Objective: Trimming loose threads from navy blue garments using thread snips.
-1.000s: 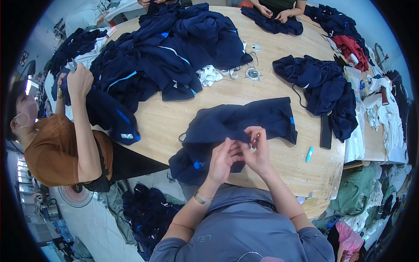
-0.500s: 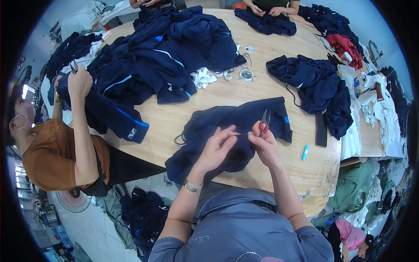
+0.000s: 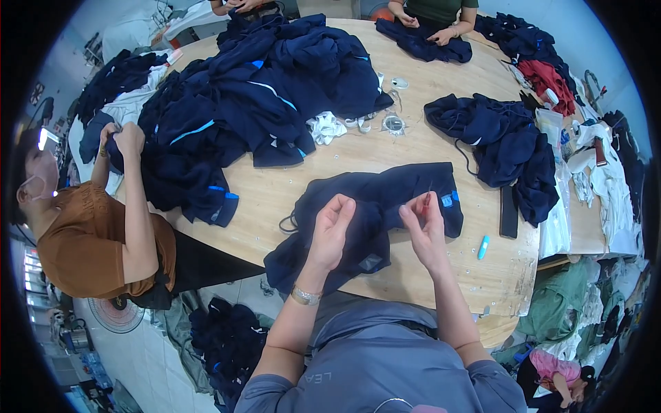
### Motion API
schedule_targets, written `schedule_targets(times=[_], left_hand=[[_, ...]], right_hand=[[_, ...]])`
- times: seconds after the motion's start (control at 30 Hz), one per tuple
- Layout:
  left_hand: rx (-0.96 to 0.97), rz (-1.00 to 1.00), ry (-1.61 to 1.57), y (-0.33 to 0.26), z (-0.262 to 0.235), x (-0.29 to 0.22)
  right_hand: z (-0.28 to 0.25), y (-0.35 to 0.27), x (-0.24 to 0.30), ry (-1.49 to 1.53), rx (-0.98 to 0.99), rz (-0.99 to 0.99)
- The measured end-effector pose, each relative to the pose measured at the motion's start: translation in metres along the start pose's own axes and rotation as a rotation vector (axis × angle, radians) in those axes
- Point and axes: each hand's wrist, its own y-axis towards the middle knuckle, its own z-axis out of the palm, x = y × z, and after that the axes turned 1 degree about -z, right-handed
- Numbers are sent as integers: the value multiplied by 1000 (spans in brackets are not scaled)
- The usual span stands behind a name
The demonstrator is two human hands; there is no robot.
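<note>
My left hand [image 3: 332, 230] is closed over the left part of a navy garment, thumb pressed to the forefinger. Whatever it may pinch is too fine to make out. In my right hand [image 3: 425, 233] is a small pair of thread snips [image 3: 427, 201] with red handles, mostly hidden by the fingers. Both hands are raised a little above the navy drawstring garment [image 3: 358, 199], which lies spread on the table before me. A cord loop sticks out at its left, a grey patch shows near its lower edge, and a blue tab is at its right end.
A large heap of navy garments [image 3: 275, 89] covers the table's far left; another navy pile [image 3: 506, 141] lies right. A turquoise marker-like stick [image 3: 484, 248] rests near right. White scraps [image 3: 326, 128] lie mid-table. A co-worker in brown [image 3: 103, 234] handles cloth at left; others sit across.
My hands have moved apart and the snips now sit deeper in my right hand. The garment's near part has shifted, showing its grey patch. The co-worker at left has brought both hands together.
</note>
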Motion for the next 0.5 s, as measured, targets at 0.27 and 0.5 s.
schedule_targets(times=[0.27,0.5], left_hand=[[11,-1,19,2,-3,-6],[71,12,115,2,1,-15]], right_hand=[[-13,-5,6,-248,277,-19],[-17,2,12,-513,401,-92]])
